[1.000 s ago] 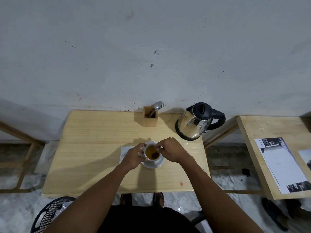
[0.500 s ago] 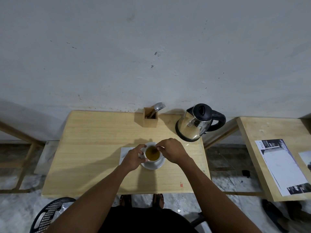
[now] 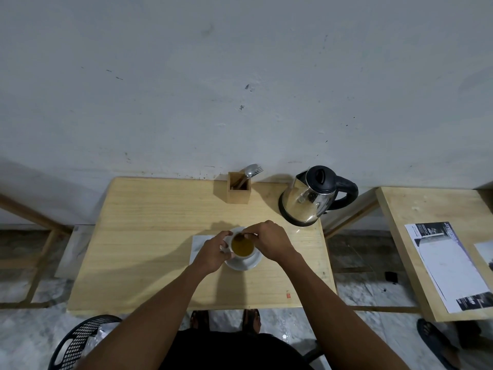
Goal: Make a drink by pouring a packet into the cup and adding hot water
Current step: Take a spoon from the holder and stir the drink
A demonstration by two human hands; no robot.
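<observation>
Step judged: stirring or dunking, with packet contents and hot water both taken to be already in.

- Pale wooden tabletop (image 3: pixel 149 236): both hands are worked over its near-centre.
- Stainless-steel electric kettle with black lid and handle (image 3: pixel 310 200): parked upright on its base beyond and to the right of the right hand, well apart from it, untouched.
- Small square wooden cutlery holder (image 3: pixel 238 189): set beyond the hands near the wall, with a metal spoon and fork (image 3: pixel 252 170) stood in it.
- Flat white paper or napkin (image 3: pixel 198 245): laid just left of the cup, partly hidden under the left hand; whether it is the emptied packet cannot be told.
- White round saucer (image 3: pixel 244 264): seated between the hands, under the cup.
- White cup (image 3: pixel 242 245): stood on the saucer, filled with amber-brown liquid; a darker patch is seen at its far rim.
- Left hand (image 3: pixel 213 251): closed around the cup's left side, apparently at the handle, so the cup is steadied.
- Right hand (image 3: pixel 269 240): fingertips pinched together over the cup's far-right rim, something small and thin held there; whether a string, stick or spoon is gripped cannot be told.

Next move, as judged: the pinched item is to be worked gently in the liquid, then lifted clear without drips, while the cup is kept braced so it is not slid off the saucer.
</observation>
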